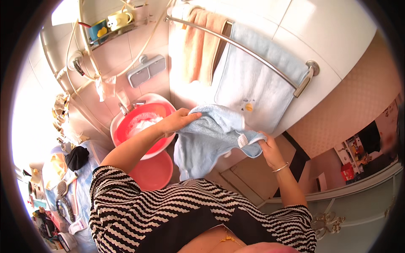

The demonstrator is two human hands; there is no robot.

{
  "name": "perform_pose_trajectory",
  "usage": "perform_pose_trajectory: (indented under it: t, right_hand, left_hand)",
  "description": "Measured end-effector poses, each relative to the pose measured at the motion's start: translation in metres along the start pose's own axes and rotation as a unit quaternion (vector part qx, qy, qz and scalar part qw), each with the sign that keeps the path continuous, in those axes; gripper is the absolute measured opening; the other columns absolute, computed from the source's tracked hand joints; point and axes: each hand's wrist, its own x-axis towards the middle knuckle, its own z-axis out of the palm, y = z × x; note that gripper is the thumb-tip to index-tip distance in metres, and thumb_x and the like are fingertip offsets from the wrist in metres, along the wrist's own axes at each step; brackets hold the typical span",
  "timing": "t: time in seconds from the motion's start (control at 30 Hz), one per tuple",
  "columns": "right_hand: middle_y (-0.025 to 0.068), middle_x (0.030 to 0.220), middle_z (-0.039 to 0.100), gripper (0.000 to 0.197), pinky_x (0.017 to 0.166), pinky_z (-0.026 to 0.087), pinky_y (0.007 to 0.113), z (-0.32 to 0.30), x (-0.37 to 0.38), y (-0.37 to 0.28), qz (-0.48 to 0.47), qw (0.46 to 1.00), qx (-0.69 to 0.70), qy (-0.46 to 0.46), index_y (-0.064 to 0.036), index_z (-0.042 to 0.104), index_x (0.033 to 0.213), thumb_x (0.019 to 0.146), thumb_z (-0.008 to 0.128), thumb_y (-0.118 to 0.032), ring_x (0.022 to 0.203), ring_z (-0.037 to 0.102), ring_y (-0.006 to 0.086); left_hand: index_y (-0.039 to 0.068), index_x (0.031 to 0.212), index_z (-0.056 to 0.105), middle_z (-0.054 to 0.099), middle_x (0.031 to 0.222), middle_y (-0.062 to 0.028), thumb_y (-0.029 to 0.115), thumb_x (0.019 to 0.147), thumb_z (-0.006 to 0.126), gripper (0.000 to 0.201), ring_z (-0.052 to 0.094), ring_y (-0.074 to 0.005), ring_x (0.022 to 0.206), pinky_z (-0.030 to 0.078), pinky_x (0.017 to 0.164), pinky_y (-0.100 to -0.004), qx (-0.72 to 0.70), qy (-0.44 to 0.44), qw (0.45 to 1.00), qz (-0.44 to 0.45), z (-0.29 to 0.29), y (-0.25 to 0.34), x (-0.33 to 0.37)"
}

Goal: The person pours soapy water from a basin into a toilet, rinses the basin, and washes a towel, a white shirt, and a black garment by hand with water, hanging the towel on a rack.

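Observation:
A light blue towel (206, 139) hangs stretched between my two hands, in front of my body. My left hand (180, 121) is closed on its upper left edge, beside the red basin. At the right end, my right hand (270, 148) pinches the edge close to a small white label (242, 141). The lower part of the cloth droops in loose folds. To the left, a red basin (123, 126) with sudsy water sits in a white sink (113, 125). Below it stands another red basin (154, 170), partly hidden by my left arm.
A metal towel rail (249, 49) on the wall carries an orange towel (202, 46) and a pale blue towel (257, 80). A shelf (114, 34) holds cups. Hairbrushes (63, 187) and other small items crowd the left side. A doorway opens at the right.

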Motion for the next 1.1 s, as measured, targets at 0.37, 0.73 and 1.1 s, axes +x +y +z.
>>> perform_pose_trajectory:
  t: [0.37,0.73,1.1]
  right_hand:
    - [0.0126,0.089,0.059,0.044,0.060,0.046,0.028,-0.042,0.000,-0.133,-0.281,0.787,-0.533,0.130,-0.0032,0.060,0.114,0.072,0.053,0.010,0.072,0.059,0.0184]
    - [0.0157,0.125,0.051,0.042,0.099,0.039,0.041,-0.044,0.094,-0.226,-0.418,0.895,0.065,0.139,0.0007,0.042,0.132,0.092,0.050,-0.006,0.118,0.050,0.0288]
    - [0.0150,0.106,0.059,0.035,0.081,0.045,0.030,-0.023,0.169,-0.200,-0.108,0.864,-0.489,0.047,-0.0034,0.052,0.124,0.094,0.049,-0.022,0.095,0.056,0.0296]
  left_hand:
    - [-0.002,0.102,0.060,0.059,0.079,-0.0043,0.004,0.090,0.046,0.020,0.058,-0.0128,0.073,0.048,0.068,-0.0303,0.526,0.211,0.782,0.259,-0.039,0.113,-0.028]
    - [0.002,0.105,0.058,0.064,0.083,-0.0071,0.017,0.096,0.046,0.022,0.063,-0.0168,0.076,0.052,0.068,-0.0306,0.046,0.232,0.764,0.600,-0.049,0.256,0.043]
    - [0.011,0.118,0.063,0.062,0.115,-0.0154,0.050,0.095,0.035,0.053,0.060,-0.0327,0.103,0.044,0.093,-0.0415,0.549,0.127,0.744,0.361,-0.103,0.211,0.168]
